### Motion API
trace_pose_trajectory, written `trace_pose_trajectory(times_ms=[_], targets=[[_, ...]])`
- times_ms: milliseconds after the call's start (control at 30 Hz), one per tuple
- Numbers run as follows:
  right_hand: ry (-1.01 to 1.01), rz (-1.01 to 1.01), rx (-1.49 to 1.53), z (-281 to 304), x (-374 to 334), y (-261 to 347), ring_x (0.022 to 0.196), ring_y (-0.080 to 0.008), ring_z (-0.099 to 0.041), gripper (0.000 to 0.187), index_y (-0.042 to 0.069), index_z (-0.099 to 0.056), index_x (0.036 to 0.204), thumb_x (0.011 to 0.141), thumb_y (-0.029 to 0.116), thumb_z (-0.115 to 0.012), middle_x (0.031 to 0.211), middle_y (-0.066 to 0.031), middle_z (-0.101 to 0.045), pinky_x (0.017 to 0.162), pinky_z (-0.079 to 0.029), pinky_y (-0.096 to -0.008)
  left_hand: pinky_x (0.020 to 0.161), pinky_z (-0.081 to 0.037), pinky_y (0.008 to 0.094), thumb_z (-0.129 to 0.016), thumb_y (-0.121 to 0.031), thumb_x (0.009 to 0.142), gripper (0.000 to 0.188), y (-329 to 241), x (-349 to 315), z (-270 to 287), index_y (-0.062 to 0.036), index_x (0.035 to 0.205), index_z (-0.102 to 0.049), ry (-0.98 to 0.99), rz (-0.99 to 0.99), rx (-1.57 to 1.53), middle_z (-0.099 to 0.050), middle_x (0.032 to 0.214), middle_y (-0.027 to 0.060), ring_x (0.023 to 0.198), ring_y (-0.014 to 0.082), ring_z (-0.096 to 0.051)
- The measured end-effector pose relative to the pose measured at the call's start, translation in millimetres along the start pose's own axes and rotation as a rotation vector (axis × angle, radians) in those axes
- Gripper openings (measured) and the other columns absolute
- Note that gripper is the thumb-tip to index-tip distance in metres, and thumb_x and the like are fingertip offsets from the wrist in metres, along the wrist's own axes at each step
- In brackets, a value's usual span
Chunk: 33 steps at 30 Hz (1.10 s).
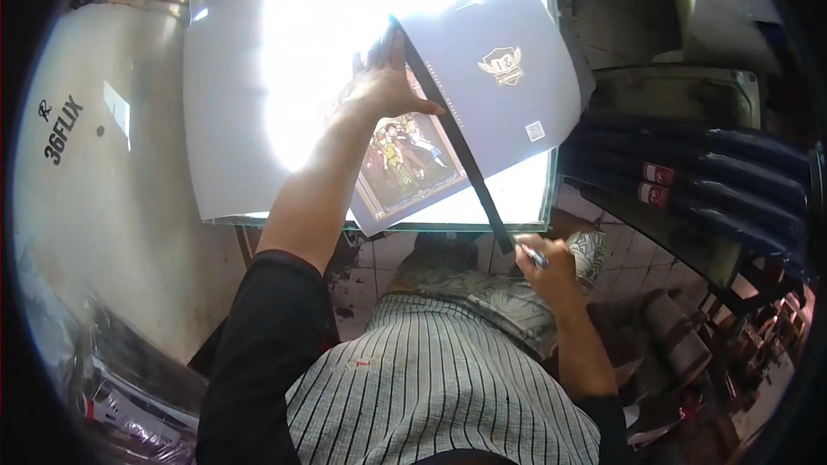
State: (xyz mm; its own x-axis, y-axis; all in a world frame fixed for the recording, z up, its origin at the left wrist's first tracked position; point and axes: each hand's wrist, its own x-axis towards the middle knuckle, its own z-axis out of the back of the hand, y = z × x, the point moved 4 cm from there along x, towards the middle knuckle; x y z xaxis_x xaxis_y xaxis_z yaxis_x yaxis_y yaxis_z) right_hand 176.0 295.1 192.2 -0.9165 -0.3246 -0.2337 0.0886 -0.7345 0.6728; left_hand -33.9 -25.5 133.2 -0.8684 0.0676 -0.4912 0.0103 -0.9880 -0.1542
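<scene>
A dark blue printed sheet (pixel 517 110) with a gold crest and a small square code lies tilted on a brightly lit glass-topped table (pixel 547 207). Across it runs a black straightedge (pixel 469 158), its near end jutting past the table's front edge. My left hand (pixel 383 90) presses down on the straightedge with fingers spread and thumb stretched out. Beneath that arm a colourful picture of cartoon figures (pixel 401 155) shows in part. Beside the straightedge's near end, my right hand (pixel 547 265) is closed around a slim blue and silver tool (pixel 534 254), mostly hidden by the fingers.
Large white sheeting (pixel 228 120) covers the left of the table, with a pale board (pixel 112 181) farther left. Dark blue rolls (pixel 715 164) lie at the right. Clutter (pixel 680 336) sits at lower right, and plastic-wrapped items (pixel 129 405) at lower left.
</scene>
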Motion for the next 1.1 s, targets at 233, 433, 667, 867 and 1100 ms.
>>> trace_pose_trajectory(times_ms=[233,433,667,867,1100], targets=[[-0.174,-0.373,0.088,-30.2,-15.4,11.0,0.092,-0.0328,-0.069,0.042,0.004,-0.055,0.123,0.089,0.018,-0.075,0.102,-0.0167,-0.068,0.08,-0.056,-0.044,0.121,-0.021,0.054,-0.079,-0.064,0.076,0.115,26.6,-17.2,-0.9,0.0086,0.151,-0.028,-0.196,-0.102,-0.491,-0.026,0.161,0.028,0.15,0.0394,-0.023],[-0.145,-0.304,-0.238,-89.2,-2.8,2.7,0.105,-0.0438,-0.061,0.061,0.009,-0.046,0.127,0.078,0.016,-0.081,0.117,-0.018,-0.054,0.089,-0.054,-0.0503,0.096,-0.049,0.0492,-0.086,-0.054,0.072,0.091,57.1,-158.1,-72.2,0.0053,0.132,-0.052,-0.439,0.544,-0.525,-0.064,0.119,0.0214,0.113,0.0365,-0.062],[-0.242,-0.379,-0.036,-57.1,0.7,-0.7,0.094,-0.0478,-0.065,0.042,0.004,-0.05,0.116,0.076,0.005,-0.066,0.093,-0.0244,-0.067,0.083,-0.05,-0.054,0.107,-0.036,0.0583,-0.089,-0.059,0.066,0.096,62.1,-141.1,-67.5,-0.0021,0.134,-0.051,-0.211,0.66,-0.584,-0.057,0.133,0.0214,0.129,0.0372,-0.053],[-0.528,-0.255,0.186,22.5,-32.5,-34.4,0.105,-0.0447,-0.064,0.039,0.004,-0.052,0.117,0.08,0.006,-0.066,0.107,-0.0235,-0.065,0.089,-0.051,-0.0449,0.098,-0.048,0.048,-0.077,-0.027,0.088,0.047,43.3,-135.3,-61.5,-0.0048,0.124,-0.058,-0.352,0.379,-0.737,-0.054,0.127,0.0209,0.112,0.041,-0.061],[-0.662,-0.366,-0.083,80.4,-92.7,-59.6,0.095,-0.0361,-0.061,0.045,0.001,-0.049,0.121,0.078,0.01,-0.059,0.104,-0.0172,-0.058,0.087,-0.05,-0.0435,0.083,-0.058,0.0463,-0.077,-0.017,0.088,0.091,99.0,-26.9,64.2,-0.0258,0.161,-0.023,-0.715,-0.117,-0.447,-0.04,0.139,0.0213,0.106,0.0413,-0.063]])
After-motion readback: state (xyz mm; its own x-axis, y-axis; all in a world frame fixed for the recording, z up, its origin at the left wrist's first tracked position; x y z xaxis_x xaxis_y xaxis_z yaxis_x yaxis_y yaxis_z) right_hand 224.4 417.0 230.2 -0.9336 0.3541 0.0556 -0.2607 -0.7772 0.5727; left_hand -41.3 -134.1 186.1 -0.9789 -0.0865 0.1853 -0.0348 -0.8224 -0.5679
